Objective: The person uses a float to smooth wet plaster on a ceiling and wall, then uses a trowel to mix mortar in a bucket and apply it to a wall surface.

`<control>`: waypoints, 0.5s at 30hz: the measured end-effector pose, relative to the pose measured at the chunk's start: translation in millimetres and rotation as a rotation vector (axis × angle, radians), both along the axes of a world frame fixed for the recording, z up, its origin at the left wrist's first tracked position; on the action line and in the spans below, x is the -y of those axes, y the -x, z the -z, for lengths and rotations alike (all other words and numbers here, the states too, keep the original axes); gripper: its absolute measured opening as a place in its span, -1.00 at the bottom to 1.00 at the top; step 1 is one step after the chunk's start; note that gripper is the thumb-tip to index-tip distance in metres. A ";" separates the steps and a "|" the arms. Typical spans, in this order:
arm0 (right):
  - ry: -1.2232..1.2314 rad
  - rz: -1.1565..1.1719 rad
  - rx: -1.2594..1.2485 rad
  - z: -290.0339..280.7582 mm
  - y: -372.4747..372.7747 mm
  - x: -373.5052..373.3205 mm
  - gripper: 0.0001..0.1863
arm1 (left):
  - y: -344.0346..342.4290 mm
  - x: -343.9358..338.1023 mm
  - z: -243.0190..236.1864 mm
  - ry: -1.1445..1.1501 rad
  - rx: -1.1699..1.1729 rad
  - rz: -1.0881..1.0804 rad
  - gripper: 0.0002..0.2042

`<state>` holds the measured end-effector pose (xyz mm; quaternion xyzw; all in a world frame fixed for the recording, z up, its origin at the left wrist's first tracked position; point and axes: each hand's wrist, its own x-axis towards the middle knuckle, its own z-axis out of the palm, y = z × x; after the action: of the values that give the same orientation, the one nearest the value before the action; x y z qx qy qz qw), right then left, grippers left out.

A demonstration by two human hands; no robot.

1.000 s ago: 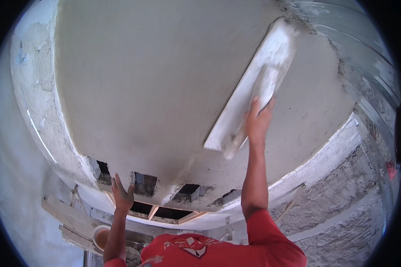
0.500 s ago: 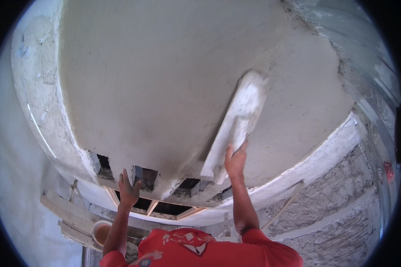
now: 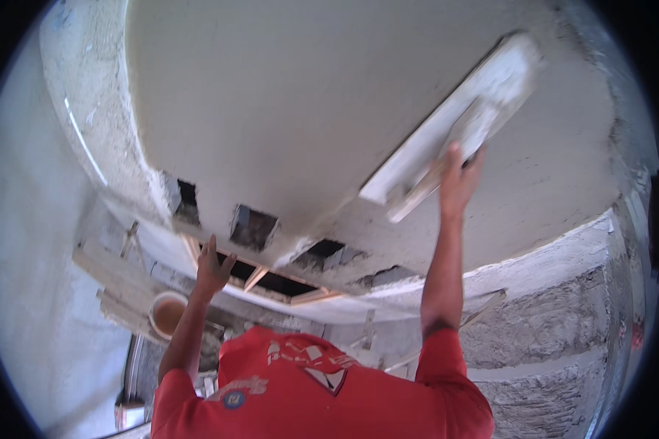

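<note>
My right hand (image 3: 458, 175) grips the wooden handle of a long, pale plastering float (image 3: 417, 164), which lies slanted against a broad grey plastered surface (image 3: 285, 95). The float's upper end points up to the right. My left hand (image 3: 216, 267) is open with its fingers apart, near the lower edge of that surface, below several rough square openings (image 3: 255, 227); whether it touches the edge I cannot tell. Both forearms rise from short red sleeves.
A wooden frame (image 3: 256, 276) runs below the openings. A round bucket with brownish contents (image 3: 167, 316) stands at lower left by wooden planks (image 3: 106, 282). Rough masonry (image 3: 542, 322) is at lower right, a smooth grey wall (image 3: 22, 219) at far left.
My right hand and the float first moved down toward the openings, then up and to the right. My left hand shows higher in the picture, still open; the whole view has shifted somewhat.
</note>
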<state>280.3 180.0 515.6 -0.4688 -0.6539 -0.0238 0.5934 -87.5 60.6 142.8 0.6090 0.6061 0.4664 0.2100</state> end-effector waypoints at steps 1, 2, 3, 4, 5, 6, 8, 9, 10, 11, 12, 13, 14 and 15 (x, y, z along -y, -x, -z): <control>0.029 -0.061 -0.064 -15.6 17.0 6.4 -0.27 | 1.1 2.0 1.8 -0.029 0.008 -0.001 -0.31; 0.061 -0.080 -0.094 -16.9 25.3 8.4 -0.25 | -0.8 2.7 -0.7 -0.010 0.034 0.004 -0.31; 0.099 -0.094 -0.130 -10.7 28.0 7.3 -0.22 | -5.3 2.4 -0.8 0.015 0.055 0.013 -0.31; 0.135 -0.104 -0.166 -0.3 27.9 6.0 -0.20 | -10.0 1.5 1.6 0.043 0.045 0.023 -0.31; 0.155 -0.104 -0.200 14.0 29.8 5.3 -0.20 | -13.1 0.9 3.6 0.062 0.034 0.028 -0.30; 0.173 -0.106 -0.234 33.5 33.2 4.1 -0.19 | -16.7 1.4 6.6 0.079 0.023 0.016 -0.31; 0.218 -0.098 -0.268 73.5 34.7 6.1 -0.19 | -31.9 -0.1 3.8 0.086 0.019 0.048 -0.32; 0.247 -0.104 -0.274 97.4 37.0 6.4 -0.20 | -35.0 1.4 2.6 0.086 0.016 0.061 -0.33; 0.244 -0.097 -0.253 126.8 32.8 3.6 -0.20 | -39.1 1.7 1.8 0.103 0.021 0.078 -0.34; 0.233 -0.092 -0.232 157.8 31.2 -1.2 -0.21 | -42.1 1.9 0.4 0.112 0.024 0.095 -0.35; 0.256 -0.111 -0.229 184.2 39.0 0.6 -0.19 | -43.3 1.6 -1.2 0.114 0.029 0.107 -0.36; 0.288 -0.092 -0.210 212.4 47.8 1.9 -0.19 | -42.1 1.0 -2.9 0.113 0.032 0.113 -0.37; 0.316 -0.065 -0.187 237.8 53.0 4.0 -0.18 | -41.2 0.4 -0.6 0.099 0.032 0.122 -0.37; 0.342 -0.031 -0.161 262.0 55.1 6.2 -0.18 | -43.0 0.3 2.6 0.107 0.032 0.102 -0.36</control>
<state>225.2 173.8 253.6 -0.5529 -0.6061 0.1342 0.5558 -44.5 60.3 140.2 0.6194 0.5950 0.4319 0.2752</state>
